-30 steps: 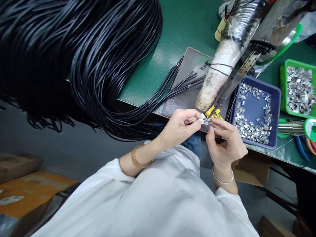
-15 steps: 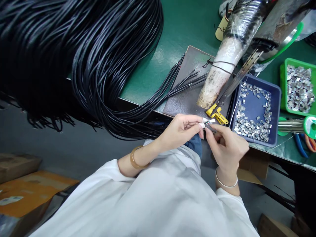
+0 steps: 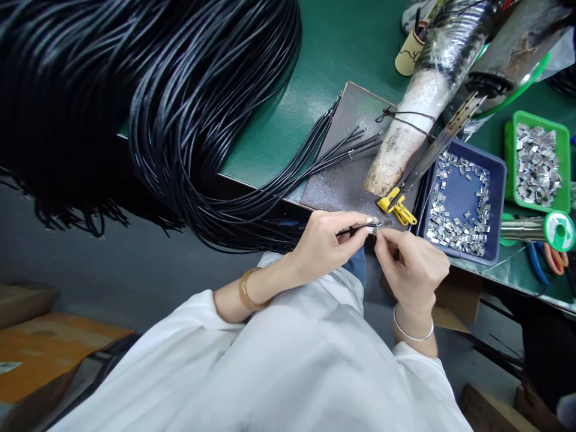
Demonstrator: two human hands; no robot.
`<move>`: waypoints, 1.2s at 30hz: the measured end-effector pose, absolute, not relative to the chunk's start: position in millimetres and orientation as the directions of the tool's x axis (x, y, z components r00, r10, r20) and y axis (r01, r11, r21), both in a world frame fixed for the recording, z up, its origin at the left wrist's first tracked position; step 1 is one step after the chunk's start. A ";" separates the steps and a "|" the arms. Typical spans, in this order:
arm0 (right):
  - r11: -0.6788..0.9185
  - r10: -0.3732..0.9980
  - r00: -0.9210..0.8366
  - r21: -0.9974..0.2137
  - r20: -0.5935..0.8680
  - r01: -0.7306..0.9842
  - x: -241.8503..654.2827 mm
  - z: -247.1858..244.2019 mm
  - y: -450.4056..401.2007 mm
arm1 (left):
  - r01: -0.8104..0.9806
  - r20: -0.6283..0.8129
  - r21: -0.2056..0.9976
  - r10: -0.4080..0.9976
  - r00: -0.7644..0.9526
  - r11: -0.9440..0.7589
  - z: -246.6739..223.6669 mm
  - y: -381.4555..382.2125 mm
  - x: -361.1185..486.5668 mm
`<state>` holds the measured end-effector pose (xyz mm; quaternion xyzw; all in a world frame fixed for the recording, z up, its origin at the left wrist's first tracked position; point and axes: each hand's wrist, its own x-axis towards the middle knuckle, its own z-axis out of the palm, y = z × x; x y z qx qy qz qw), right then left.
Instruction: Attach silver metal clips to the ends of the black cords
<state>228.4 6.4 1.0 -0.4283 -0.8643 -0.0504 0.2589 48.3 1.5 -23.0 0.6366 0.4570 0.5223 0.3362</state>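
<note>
My left hand [image 3: 324,245] pinches a black cable [image 3: 351,230] close to its end, just in front of the bench edge. From the cable end sticks a small silver metal connector [image 3: 386,224], with thin wires at its base. My right hand [image 3: 411,264] has thumb and index finger pressed together at those wires; a fine wire seems to be between them, too small to make out surely. Behind the fingertips sits a yellow clip [image 3: 398,207] at the lower end of a perforated metal rod. Bundled black cables [image 3: 225,120] lie to the left.
A blue tray [image 3: 497,198] of small metal connectors stands right of my hands, beside a green tray [image 3: 564,159] holding more. A solder spool [image 3: 558,231] and pliers [image 3: 540,264] lie near the edge. A plastic-wrapped duct [image 3: 405,129] reaches down over the dark board [image 3: 333,180].
The cable end in my left hand has turned, so more of the black cable and the connector shows. My right fingertips stay close against it. The view has shifted slightly.
</note>
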 end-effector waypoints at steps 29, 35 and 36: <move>0.608 0.670 -0.120 -0.448 0.733 0.655 215.1 -21.6 16.5 | -0.161 0.033 0.986 0.999 -0.023 -0.036 -17.9 18.7 60.8; 0.610 0.668 -0.086 -0.479 0.739 0.631 213.1 -23.5 19.9 | -0.175 0.026 0.984 1.000 -0.012 -0.028 -19.1 21.8 60.9; 0.608 0.668 -0.085 -0.476 0.740 0.635 212.9 -23.6 20.3 | -0.172 0.027 0.985 1.000 -0.017 -0.029 -18.6 21.7 60.9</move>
